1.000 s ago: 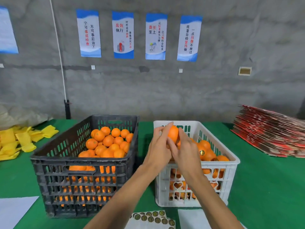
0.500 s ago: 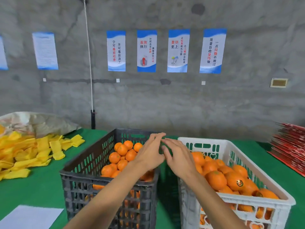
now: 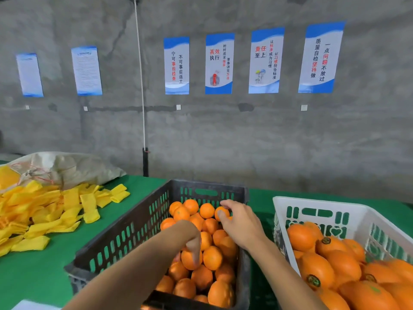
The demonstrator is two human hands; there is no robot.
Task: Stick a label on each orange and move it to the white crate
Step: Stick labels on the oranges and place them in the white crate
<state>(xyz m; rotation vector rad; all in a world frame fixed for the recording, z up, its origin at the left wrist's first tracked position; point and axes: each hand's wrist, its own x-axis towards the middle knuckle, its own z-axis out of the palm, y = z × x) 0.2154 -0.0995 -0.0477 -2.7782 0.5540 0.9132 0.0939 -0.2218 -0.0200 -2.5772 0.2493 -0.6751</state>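
Pick-up step: both hands in dark crate (image 3: 125,233). Right hand (image 3: 242,222) fingers pinch an orange (image 3: 221,213); left hand (image 3: 193,241) fingers curl onto another orange (image 3: 188,259). Labelling is judged next.

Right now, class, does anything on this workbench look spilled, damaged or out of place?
Only the yellow foam sleeves, strewn loose across the green table beside a sack. Both crates stand upright, oranges inside.
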